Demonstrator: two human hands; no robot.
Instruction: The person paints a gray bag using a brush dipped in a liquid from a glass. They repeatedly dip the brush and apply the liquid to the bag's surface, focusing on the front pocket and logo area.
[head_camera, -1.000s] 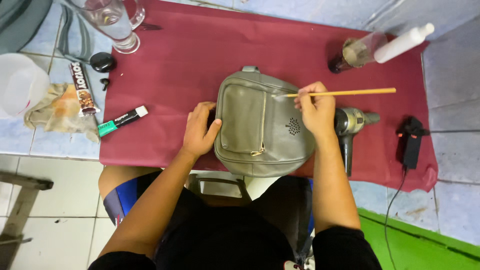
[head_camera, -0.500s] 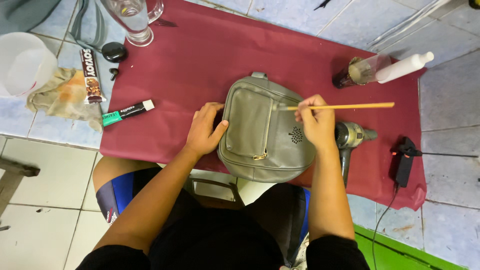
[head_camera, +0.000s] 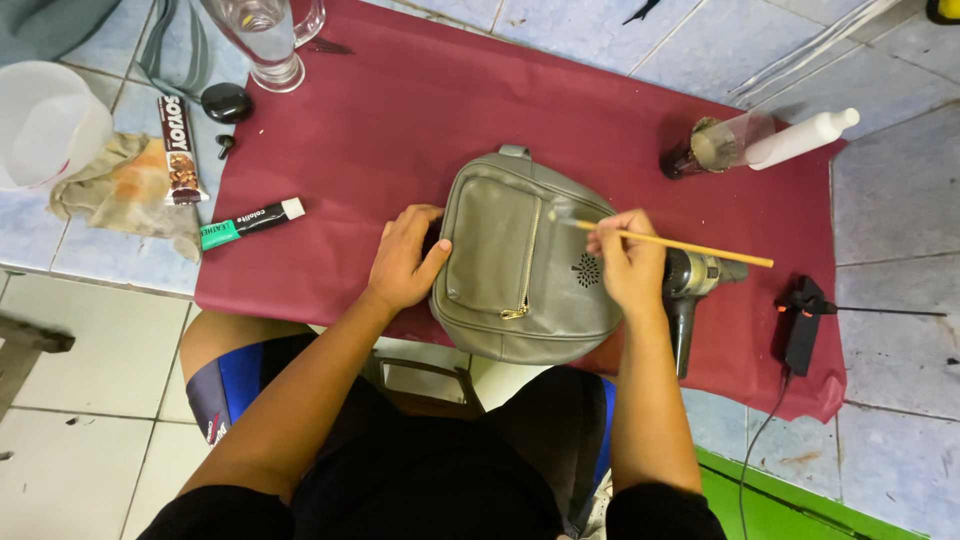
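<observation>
While left hand (head_camera: 405, 258) steadies bag (head_camera: 525, 265), right hand (head_camera: 630, 262) gripping brush (head_camera: 665, 242) has tilted it downward.

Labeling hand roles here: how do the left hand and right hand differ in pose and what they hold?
The left hand lies flat against the left edge of the grey bag, holding nothing; the right hand pinches a thin wooden brush. The left hand's fingers spread open; the right hand's curl around the brush handle. Both rest at the bag on the maroon cloth.
</observation>
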